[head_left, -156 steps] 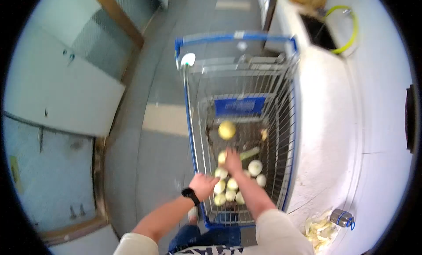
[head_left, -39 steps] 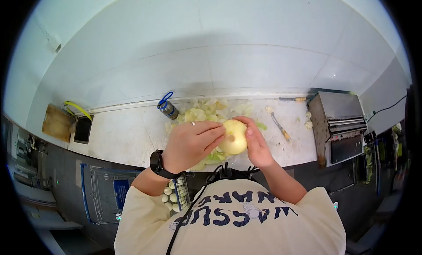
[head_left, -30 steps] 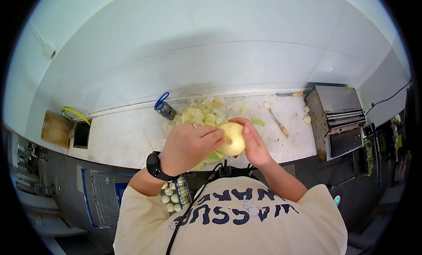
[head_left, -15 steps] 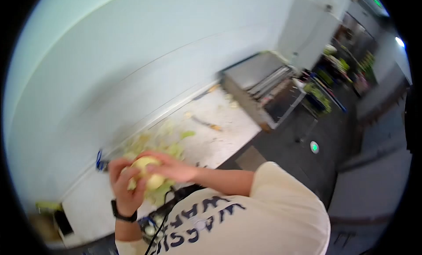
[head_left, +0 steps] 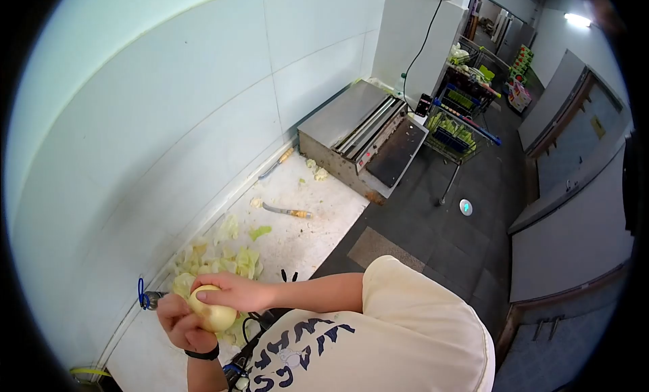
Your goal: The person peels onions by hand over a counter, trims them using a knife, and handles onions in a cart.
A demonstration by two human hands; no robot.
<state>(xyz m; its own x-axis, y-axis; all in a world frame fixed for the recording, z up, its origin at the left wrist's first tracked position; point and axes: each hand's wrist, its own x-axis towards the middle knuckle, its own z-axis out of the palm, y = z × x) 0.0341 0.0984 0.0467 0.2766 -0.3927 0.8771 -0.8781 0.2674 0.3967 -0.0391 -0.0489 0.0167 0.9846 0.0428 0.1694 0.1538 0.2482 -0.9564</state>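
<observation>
A small, smooth, pale-yellow head of cabbage (head_left: 218, 316) is between my two hands, above the white tabletop. My right hand (head_left: 233, 292) grips it from above, thumb lying across its top. On its left side, my left hand (head_left: 181, 322), with a black band at the wrist, has its fingers curled against the cabbage; some fingertips are hidden. Loose pale-green leaves (head_left: 220, 260) are heaped on the table just beyond my hands. Two curved knives with yellowish handles lie farther off, one knife (head_left: 287, 211) mid-table and another knife (head_left: 276, 163) by the wall.
A metal wrapping machine (head_left: 358, 131) stands at the table's far end. Small cauliflower pieces (head_left: 316, 170) lie before it. Beyond, a shopping cart (head_left: 456, 131) holding greens stands on the dark floor. The tiled wall (head_left: 203, 108) borders the table's left side. A blue-looped object (head_left: 149, 297) sits beside it.
My view has shifted and sharpened. Both hands remain on the cabbage, which now shows a smoother side; the right hand's thumb lies across its top.
</observation>
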